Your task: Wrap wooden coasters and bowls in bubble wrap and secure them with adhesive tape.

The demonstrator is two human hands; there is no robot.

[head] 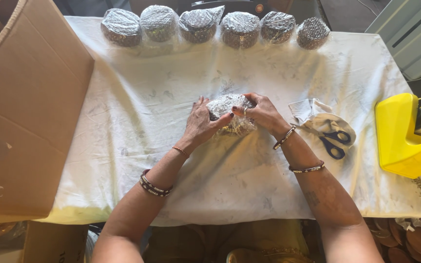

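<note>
Clear plastic film is being pressed around a small round bundle (231, 114) at the middle of the table (137, 122), held between the left hand (201, 124) and the right hand (263, 113), whose fingers are being closed on it from both sides. It is judged light and slightly yielding, with slippery film, so it is best gripped by its sides. Its contents are being blurred by the wrap and partly covered by both hands. Six wrapped bundles (199, 24) are lined along the far edge; scissors (334, 141), a yellow tape dispenser (401, 136) and a cardboard box (25, 107) are lying around.
</note>
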